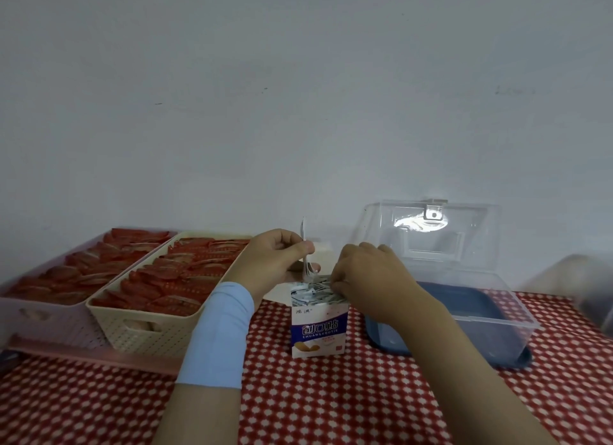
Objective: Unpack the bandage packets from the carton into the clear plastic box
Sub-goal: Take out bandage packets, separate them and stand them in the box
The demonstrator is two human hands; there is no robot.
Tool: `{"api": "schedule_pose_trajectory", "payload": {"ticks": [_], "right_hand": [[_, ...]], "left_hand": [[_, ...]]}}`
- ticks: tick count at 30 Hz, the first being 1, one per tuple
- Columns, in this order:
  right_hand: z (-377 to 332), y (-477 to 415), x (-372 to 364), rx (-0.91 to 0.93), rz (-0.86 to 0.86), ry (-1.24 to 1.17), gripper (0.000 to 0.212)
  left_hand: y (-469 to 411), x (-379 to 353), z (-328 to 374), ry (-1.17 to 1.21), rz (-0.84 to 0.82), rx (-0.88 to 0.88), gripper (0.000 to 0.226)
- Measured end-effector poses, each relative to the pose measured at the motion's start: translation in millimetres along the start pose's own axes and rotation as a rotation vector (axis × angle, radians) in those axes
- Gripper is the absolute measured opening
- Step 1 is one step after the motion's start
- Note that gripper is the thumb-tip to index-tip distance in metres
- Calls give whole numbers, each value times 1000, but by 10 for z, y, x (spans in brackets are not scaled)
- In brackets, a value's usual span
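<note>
A small white and blue bandage carton [317,331] stands upright on the red checked tablecloth, its top open and packed with bandage packets [310,290]. My left hand [275,262] is just behind the carton and pinches a few thin packets [304,245] held upright above it. My right hand [368,278] has its fingertips in the carton's open top, pinching at the packets there. The clear plastic box [491,325] stands to the right with its lid [431,232] tipped up and a blue tray inside.
Two baskets full of red packets stand at the left: a cream one [146,328] and a pink one [33,312]. A pink lid or strip [93,351] lies in front of them. A blurred object [593,288] sits at the far right. A wall rises behind.
</note>
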State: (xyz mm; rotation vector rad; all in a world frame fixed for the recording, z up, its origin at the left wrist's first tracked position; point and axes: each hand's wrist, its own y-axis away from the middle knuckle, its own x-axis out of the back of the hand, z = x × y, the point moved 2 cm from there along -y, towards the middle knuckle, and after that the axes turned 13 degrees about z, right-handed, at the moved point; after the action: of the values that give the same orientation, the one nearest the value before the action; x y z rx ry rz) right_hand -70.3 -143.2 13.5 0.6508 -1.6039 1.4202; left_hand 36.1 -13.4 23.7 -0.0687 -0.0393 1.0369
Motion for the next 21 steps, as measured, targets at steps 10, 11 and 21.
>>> {"api": "schedule_pose_trajectory", "payload": {"ticks": [10,11,21], "right_hand": [[95,75,61,-241,99,-551,10],[68,84,35,-228,72,-576,13],[116,157,-7,-205,-87,-601,17]], "left_hand": [[-42,48,-23,-46,57,-46,15],[-46,52,-31,-55,56,-51,15],[-31,29,-131,-157,42,-92,12]]}}
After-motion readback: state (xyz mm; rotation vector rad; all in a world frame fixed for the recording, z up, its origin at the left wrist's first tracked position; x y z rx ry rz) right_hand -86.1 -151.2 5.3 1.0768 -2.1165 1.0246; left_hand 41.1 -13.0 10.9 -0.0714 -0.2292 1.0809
